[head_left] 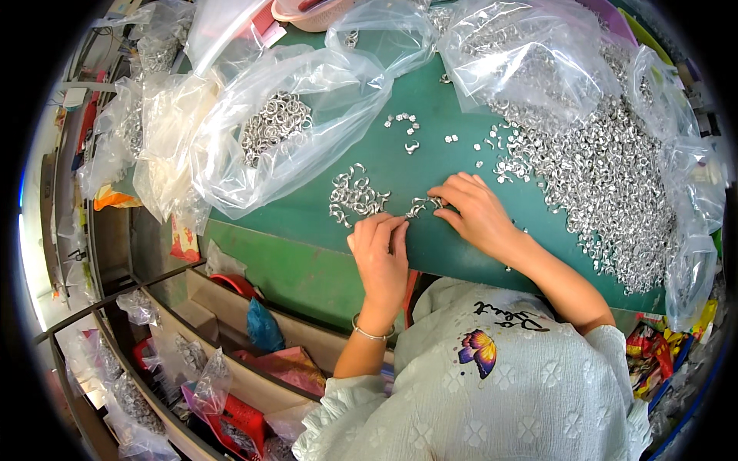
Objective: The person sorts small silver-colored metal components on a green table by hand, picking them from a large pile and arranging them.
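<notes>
My left hand (378,250) rests at the near edge of the green tabletop, its thumb and fingers drawn together. What its fingertips pinch, if anything, is too small to make out. My right hand (478,217) pinches a small curved silver metal piece (437,202) between thumb and forefinger. Between both hands lie a few more curved silver pieces (417,206). Just beyond my left hand is a loose pile of silver hooked, ring-like pieces (357,194). Farther off, several small silver bits (403,119) lie in a short curved row.
A large heap of small silver parts (607,184) spreads over the right, partly under clear plastic (530,58). At left, an open clear bag (277,173) holds silver rings (275,127). Below the table's left side stands an open drawer (231,330) with bags inside.
</notes>
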A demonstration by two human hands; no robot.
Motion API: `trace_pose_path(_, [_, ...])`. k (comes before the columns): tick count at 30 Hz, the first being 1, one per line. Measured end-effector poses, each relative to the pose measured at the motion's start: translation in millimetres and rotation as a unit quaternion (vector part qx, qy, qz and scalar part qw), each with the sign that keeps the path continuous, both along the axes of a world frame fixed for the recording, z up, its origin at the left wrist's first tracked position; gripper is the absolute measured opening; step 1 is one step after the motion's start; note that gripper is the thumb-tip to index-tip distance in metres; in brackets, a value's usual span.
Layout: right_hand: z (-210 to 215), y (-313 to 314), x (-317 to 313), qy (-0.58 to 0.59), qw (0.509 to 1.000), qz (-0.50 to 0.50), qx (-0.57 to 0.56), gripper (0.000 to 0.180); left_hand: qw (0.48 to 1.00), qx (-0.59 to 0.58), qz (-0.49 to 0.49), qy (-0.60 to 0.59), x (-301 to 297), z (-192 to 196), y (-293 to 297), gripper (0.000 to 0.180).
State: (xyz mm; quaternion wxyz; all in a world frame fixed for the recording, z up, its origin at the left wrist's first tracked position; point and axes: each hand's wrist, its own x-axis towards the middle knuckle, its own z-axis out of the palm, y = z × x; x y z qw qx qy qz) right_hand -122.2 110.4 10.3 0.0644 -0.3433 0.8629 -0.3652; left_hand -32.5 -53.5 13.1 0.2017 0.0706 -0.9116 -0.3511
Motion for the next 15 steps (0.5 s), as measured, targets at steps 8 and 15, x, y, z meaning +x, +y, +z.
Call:
trace_pose_path(8, [-3, -5, -2, -0.049, 0.995, -0.016, -0.087, 0.026, 0.996, -0.039, 0.068, -0.043, 2, -5, 2, 0.028])
trace_pose_path(15, [-2, -22, -29, 0.064, 0.989, 0.135, -0.012, 0.013, 0.998, -0.025, 0.027, -0.044, -4, -5, 27, 0.029])
